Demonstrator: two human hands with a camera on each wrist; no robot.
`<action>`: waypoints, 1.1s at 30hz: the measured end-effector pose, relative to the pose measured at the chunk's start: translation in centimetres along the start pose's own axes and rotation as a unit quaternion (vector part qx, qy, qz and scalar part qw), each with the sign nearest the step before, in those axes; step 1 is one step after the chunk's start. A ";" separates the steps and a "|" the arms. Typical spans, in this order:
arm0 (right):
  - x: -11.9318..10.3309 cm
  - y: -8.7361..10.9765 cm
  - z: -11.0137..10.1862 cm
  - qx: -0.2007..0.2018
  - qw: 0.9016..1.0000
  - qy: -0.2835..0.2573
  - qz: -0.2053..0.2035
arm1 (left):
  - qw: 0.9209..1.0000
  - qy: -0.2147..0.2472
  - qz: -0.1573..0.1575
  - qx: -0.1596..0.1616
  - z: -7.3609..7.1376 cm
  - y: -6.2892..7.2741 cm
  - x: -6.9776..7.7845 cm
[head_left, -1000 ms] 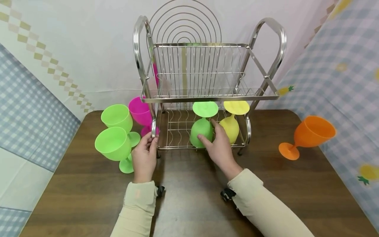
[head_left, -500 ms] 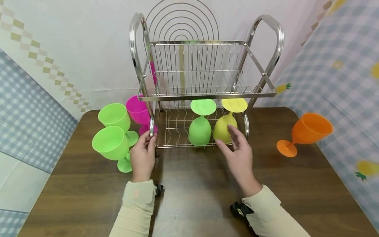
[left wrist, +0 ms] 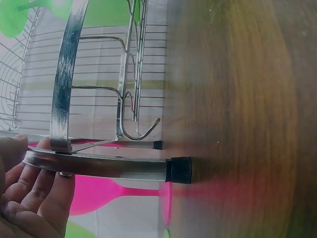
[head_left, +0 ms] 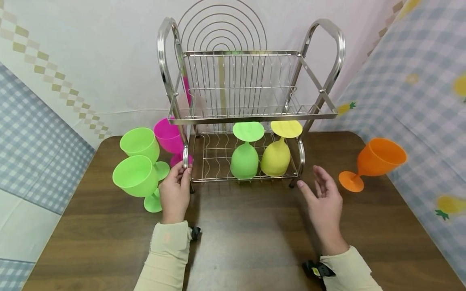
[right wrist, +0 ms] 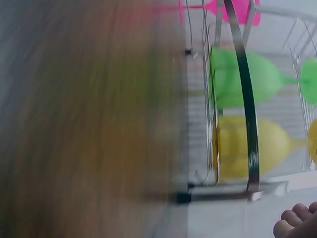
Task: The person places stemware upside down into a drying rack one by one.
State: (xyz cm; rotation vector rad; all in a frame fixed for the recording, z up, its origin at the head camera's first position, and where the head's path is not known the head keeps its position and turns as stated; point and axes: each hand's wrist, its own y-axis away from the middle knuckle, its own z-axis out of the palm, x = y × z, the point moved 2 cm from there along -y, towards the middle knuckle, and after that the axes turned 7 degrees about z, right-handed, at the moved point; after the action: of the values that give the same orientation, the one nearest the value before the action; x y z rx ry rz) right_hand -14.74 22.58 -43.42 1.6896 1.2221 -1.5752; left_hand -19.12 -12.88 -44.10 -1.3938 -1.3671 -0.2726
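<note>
My left hand [head_left: 175, 196] grips the left front leg of a two-tier metal dish rack [head_left: 251, 120]; in the left wrist view, thumb and fingers wrap the leg [left wrist: 109, 166] above its black foot. On the lower tier, a green goblet [head_left: 244, 161] and a yellow goblet [head_left: 276, 158] stand upside down side by side. My right hand [head_left: 324, 206] holds nothing, fingers loosely bent, just right of the rack. Nearest to it on that side is an upright orange goblet [head_left: 376, 159]. The right wrist view shows only its fingers [right wrist: 297, 220] at the lower corner.
Left of the rack, two green goblets [head_left: 135, 176] stand upright close together, one behind the other. A pink goblet [head_left: 169, 137] is beside the rack's left leg. Checked cloth [head_left: 418, 93] hangs at both sides of the wooden table [head_left: 236, 246].
My right hand has let go of the upside-down green goblet and moved right, past the yellow one, toward the orange goblet. The yellow goblet stands more plainly visible. My left hand keeps its grip.
</note>
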 end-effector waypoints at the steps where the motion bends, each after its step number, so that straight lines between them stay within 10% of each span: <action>1: 0.3 -0.1 -0.5 0.011 1.000 -0.007 0.006 | 1.000 0.002 -0.002 0.000 0.0 0.0 0.0; 12: 2.9 -2.2 -5.8 0.134 0.983 -0.115 0.057 | 1.000 0.005 -0.010 -0.007 0.2 0.0 -0.2; 24: 3.8 -5.3 -9.9 0.208 0.976 -0.021 0.064 | 1.000 0.016 -0.013 0.000 0.0 -0.1 -0.3; 33: 4.5 -7.9 -11.4 0.162 0.980 0.000 0.119 | 1.000 0.014 -0.016 -0.006 0.1 0.1 -0.2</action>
State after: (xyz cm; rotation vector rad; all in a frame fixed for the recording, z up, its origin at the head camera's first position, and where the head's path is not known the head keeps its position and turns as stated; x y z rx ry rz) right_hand -16.42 37.01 -44.01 1.9521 0.7543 -1.6903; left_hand -19.17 -12.88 -44.35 -1.3751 -1.3669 -0.3210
